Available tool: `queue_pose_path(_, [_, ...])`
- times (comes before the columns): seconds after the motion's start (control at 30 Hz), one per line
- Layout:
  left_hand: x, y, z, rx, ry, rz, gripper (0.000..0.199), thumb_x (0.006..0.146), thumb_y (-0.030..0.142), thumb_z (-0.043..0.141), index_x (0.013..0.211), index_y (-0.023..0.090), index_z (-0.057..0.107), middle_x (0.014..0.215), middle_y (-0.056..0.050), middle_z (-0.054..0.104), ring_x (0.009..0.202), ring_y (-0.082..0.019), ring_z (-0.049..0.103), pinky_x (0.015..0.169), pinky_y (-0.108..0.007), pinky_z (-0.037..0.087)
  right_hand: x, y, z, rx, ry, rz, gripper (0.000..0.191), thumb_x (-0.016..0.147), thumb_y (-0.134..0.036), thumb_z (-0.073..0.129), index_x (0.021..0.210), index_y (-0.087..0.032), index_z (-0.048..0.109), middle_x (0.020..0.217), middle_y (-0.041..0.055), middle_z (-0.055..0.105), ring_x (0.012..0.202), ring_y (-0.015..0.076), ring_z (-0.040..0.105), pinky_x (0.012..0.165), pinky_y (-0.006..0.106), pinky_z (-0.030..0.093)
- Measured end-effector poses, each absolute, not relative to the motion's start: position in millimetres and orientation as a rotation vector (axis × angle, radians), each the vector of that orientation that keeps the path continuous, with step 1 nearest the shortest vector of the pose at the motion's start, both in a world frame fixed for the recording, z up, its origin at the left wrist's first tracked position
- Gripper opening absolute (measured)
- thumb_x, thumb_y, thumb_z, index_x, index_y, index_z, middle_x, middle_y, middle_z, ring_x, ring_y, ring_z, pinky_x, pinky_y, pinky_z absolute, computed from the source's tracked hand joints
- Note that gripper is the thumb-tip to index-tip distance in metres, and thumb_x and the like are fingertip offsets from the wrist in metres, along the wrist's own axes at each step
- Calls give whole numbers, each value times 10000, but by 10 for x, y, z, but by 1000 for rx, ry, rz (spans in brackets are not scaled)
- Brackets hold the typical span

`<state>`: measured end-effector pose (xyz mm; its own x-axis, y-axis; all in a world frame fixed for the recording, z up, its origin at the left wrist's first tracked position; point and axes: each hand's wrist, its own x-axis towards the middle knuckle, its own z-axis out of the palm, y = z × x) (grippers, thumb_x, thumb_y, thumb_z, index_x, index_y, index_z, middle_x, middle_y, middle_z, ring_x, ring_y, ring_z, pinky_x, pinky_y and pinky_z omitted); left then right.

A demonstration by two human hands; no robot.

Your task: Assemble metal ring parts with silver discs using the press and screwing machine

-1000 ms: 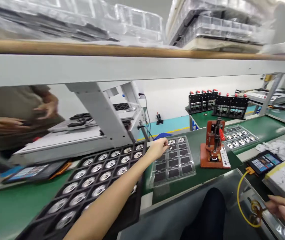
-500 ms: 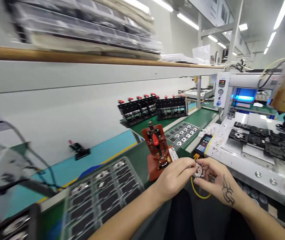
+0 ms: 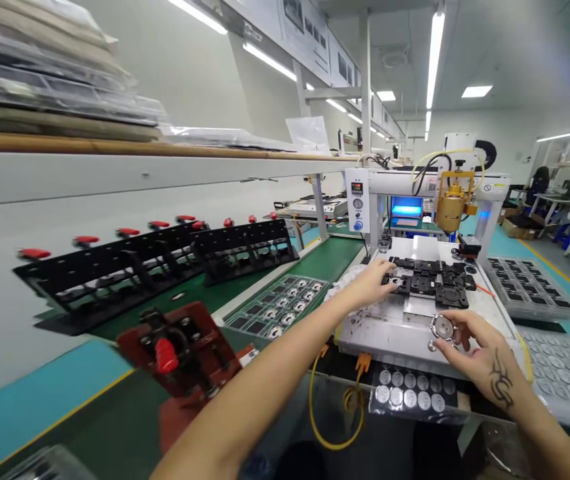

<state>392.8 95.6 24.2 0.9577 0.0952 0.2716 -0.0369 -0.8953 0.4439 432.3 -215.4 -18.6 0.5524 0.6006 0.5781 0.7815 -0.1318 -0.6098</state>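
My right hand (image 3: 475, 347) pinches a round silver metal part (image 3: 443, 327), which looks like a watch case, between thumb and fingers above the front edge of the white machine bed. My left hand (image 3: 372, 283) reaches forward to the black fixtures (image 3: 427, 280) on that bed. Its fingers are apart, at a similar round metal piece (image 3: 395, 283) seated in the leftmost fixture; whether they touch it I cannot tell. Above and behind the fixtures hangs the machine's gold-coloured head (image 3: 449, 208).
A red clamp jig (image 3: 185, 353) stands at left, with black clamp racks (image 3: 115, 267) behind it. A clear tray of round parts (image 3: 277, 307) lies on the green bench. Round silver discs (image 3: 409, 390) lie below the machine's front, near a yellow cable (image 3: 335, 445). More trays (image 3: 532, 287) sit at right.
The view has swung right towards the machine. My hands, earlier together at the round metal part, have separated: my left has reached out to the fixtures, while my right keeps the part.
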Motion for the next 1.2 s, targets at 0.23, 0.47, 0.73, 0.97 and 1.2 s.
queue_pose_path(0.23, [4493, 1347, 282, 2639, 18, 86, 404, 705, 461, 877, 1016, 212, 813, 1263, -112, 757, 1170, -351, 708, 934, -369, 558, 4460, -2700, -222, -1933, -980, -266, 397, 961, -504, 727, 1267, -252, 695, 798, -2, 638, 694, 192, 613, 718, 327, 535])
queue_pose_path(0.47, [4395, 1281, 350, 2509, 30, 336, 397, 719, 383, 805, 1047, 168, 743, 1179, -113, 744, 1104, -313, 697, 962, -388, 543, 4933, -1968, -57, -1912, -1100, -201, 401, 951, -482, 683, 1207, -173, 700, 844, 30, 614, 761, 198, 583, 739, 329, 497])
queue_pose_path(0.73, [3700, 1038, 607, 2288, -44, 640, 399, 850, 391, 729, 1176, 190, 617, 1125, -83, 711, 963, -196, 658, 930, -363, 549, 5407, -604, 136, -2153, -1339, 84, 303, 834, -341, 803, 1034, -113, 803, 910, 83, 698, 862, 225, 636, 786, 301, 482])
queue_pose_path(0.97, [2906, 932, 644, 2318, 87, 658, 379, 854, 361, 728, 1183, 203, 626, 1108, -62, 707, 951, -198, 637, 912, -379, 536, 5581, -362, 41, -2261, -1413, 237, 410, 862, -441, 821, 1137, -138, 845, 951, 95, 773, 859, 233, 689, 764, 281, 497])
queue_pose_path(1.2, [2568, 845, 503, 2268, 148, 726, 391, 858, 348, 712, 1206, 196, 618, 1056, -52, 695, 926, -189, 635, 879, -359, 536, 5582, -308, -47, -2296, -1442, -42, 270, 940, -441, 749, 1041, -228, 882, 988, 145, 737, 1014, 323, 660, 915, 389, 495])
